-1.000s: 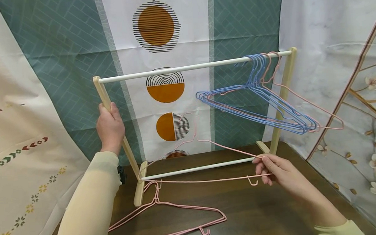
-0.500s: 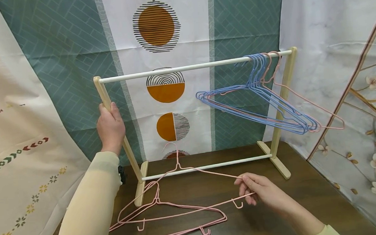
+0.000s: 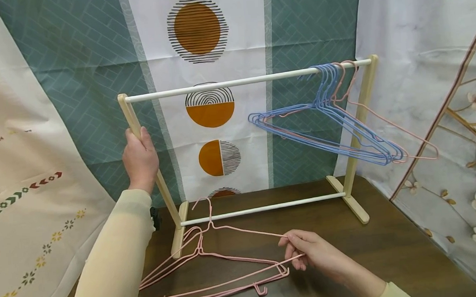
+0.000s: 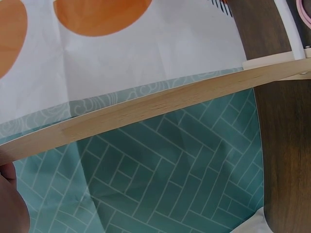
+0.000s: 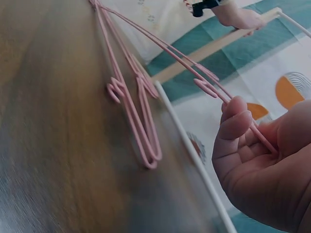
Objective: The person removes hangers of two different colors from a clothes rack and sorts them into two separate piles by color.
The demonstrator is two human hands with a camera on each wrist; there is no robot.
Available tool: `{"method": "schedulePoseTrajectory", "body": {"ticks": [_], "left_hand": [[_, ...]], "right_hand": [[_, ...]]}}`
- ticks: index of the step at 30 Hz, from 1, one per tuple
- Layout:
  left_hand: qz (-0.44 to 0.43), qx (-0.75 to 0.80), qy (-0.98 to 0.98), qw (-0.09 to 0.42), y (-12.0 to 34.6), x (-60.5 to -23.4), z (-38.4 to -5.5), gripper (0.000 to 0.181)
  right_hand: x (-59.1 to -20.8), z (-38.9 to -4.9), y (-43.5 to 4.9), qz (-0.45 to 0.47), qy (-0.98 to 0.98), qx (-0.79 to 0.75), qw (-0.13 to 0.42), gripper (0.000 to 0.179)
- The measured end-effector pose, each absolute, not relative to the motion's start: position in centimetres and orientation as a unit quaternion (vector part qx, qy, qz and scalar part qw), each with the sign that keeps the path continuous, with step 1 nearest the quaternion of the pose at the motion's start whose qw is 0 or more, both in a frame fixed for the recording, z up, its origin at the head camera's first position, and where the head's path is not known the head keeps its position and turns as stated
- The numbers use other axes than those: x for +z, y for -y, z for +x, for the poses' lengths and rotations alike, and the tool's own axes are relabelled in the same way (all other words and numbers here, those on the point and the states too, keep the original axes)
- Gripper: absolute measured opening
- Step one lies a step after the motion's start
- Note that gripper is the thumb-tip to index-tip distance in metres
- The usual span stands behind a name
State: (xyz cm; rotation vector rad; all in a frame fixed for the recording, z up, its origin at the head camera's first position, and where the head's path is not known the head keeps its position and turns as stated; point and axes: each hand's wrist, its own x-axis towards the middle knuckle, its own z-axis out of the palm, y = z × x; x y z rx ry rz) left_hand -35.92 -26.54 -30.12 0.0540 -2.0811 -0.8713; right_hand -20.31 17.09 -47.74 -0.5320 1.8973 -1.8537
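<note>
My left hand grips the left wooden post of a clothes rack, thumb up along it. In the left wrist view only a bit of that hand shows beside the post. My right hand pinches the right end of a pink clothes hanger, held over the table with its hook up. Below it lie several pink hangers, stacked on the table. In the right wrist view the curled fingers hold the pink wire, apart from the stack.
Several blue hangers and two pink ones hang at the right end of the rack's white top rail. A white lower bar joins the wooden feet. Patterned cloths stand behind and at both sides of the brown table.
My right hand has moved down and left with the pink hanger, from in front of the rack to just above the stack. The left hand keeps its grip on the post.
</note>
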Motion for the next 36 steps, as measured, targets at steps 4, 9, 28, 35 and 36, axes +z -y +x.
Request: {"method": "schedulePoseTrajectory", "body": {"ticks": [4,9,28,35,36], "left_hand": [[0.022,-0.349,0.834,0.427,26.5,-30.0,-35.9,0.065],[0.023,-0.35,0.834,0.426,26.4,-30.0,-35.9,0.063],[0.024,-0.35,0.832,0.43,26.6,-30.0,-36.1,0.064],[0.025,-0.351,0.833,0.427,26.5,-30.1,-36.3,0.065],[0.025,-0.351,0.833,0.427,26.5,-30.1,-36.3,0.066]], "right_hand": [[-48.3,-20.2,-16.0,-0.186,-0.672,-0.68,0.227,0.043],[-49.1,-20.2,-14.9,-0.168,-0.649,-0.701,0.244,0.04],[-50.4,-19.9,-12.8,-0.134,-0.642,-0.705,0.271,0.041],[-50.1,-20.0,-12.8,-0.204,-0.811,-0.53,0.142,0.028],[-50.1,-20.0,-12.8,-0.215,-0.831,-0.5,0.117,0.025]]}}
